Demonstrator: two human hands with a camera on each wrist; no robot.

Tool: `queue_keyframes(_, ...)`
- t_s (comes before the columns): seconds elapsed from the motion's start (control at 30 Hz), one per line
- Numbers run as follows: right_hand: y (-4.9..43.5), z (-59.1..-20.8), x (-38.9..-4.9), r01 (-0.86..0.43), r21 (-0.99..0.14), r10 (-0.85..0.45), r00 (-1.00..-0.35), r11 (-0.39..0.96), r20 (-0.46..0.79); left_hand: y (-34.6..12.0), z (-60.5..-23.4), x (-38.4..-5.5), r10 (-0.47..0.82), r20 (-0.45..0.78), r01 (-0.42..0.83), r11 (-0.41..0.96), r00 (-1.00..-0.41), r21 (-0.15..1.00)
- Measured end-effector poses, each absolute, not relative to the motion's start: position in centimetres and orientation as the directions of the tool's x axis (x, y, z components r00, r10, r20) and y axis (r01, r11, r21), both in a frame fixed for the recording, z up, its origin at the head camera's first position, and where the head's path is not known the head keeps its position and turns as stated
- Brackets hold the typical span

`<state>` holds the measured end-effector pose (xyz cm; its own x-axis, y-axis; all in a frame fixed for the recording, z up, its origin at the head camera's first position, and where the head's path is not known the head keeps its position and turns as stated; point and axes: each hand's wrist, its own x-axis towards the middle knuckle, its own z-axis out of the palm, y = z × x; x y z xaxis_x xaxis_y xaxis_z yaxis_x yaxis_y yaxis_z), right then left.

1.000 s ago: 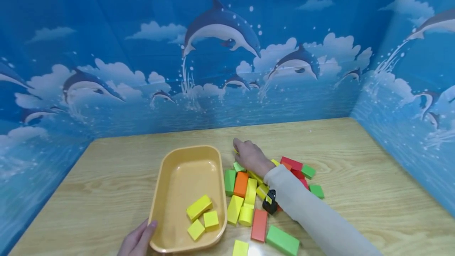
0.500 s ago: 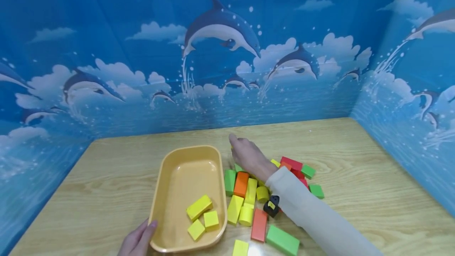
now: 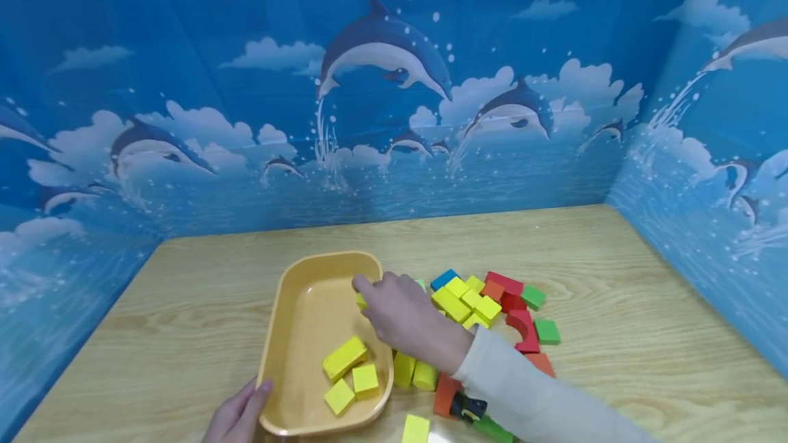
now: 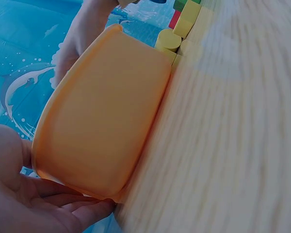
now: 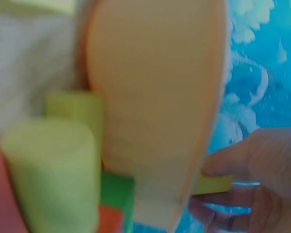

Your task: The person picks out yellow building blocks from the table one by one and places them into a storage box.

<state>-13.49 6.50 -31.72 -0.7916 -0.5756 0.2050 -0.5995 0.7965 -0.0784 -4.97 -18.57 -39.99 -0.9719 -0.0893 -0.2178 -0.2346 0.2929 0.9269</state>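
An orange-yellow plastic basin (image 3: 317, 310) stands on the table with three yellow blocks (image 3: 345, 359) near its front end. My left hand (image 3: 237, 415) grips its front left corner; in the left wrist view the thumb is at the rim and the other fingers (image 4: 82, 206) lie against the outside wall. Over the basin's right side, my right hand (image 3: 409, 320) pinches a yellow block (image 5: 213, 185) between thumb and fingers. Most of that block is hidden by the hand in the head view, so its full shape cannot be told.
Right of the basin lies a heap of yellow blocks (image 3: 452, 304), with a blue block (image 3: 444, 279), a red arch (image 3: 523, 330) and green blocks (image 3: 546, 331) around it. One yellow block (image 3: 416, 428) lies at the front. A dolphin-printed backdrop (image 3: 382, 176) borders the table.
My right hand has come from behind the heap leftward and nearer, over the basin's right side, carrying the yellow block. More of the heap now shows. The left hand and basin stay put.
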Motion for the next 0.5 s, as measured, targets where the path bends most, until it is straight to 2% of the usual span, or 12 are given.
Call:
queue_keyframes(0.1, 5.9, -32.2, -12.4, -0.59, 0.018, -0.588, -0.8, 0.807, 0.12, -18.5, -40.1, -4.9, -0.082, -0.232, -0.246, 0.253, -0.969, 0.936)
queue_keyframes(0.27, 5.0, -32.7, -11.4, -0.524, 0.072, -0.525, -0.851, 0.849, -0.007, -18.7, -40.3, -5.0, -0.084, -0.217, -0.232, 0.277, -0.973, 0.933)
queue_keyframes(0.33, 4.8, -32.8, -11.2, -0.505, 0.079, -0.504, -0.863, 0.86, -0.025, -18.7, -40.3, -5.1, -0.091, -0.195, -0.214, 0.328, -0.977, 0.92)
queue_keyframes(0.5, 4.7, -33.3, -10.9, -0.477, 0.007, -0.476, -0.878, 0.879, -0.039, -18.8, -40.2, -5.3, -0.096, -0.176, -0.2, 0.444, -0.98, 0.873)
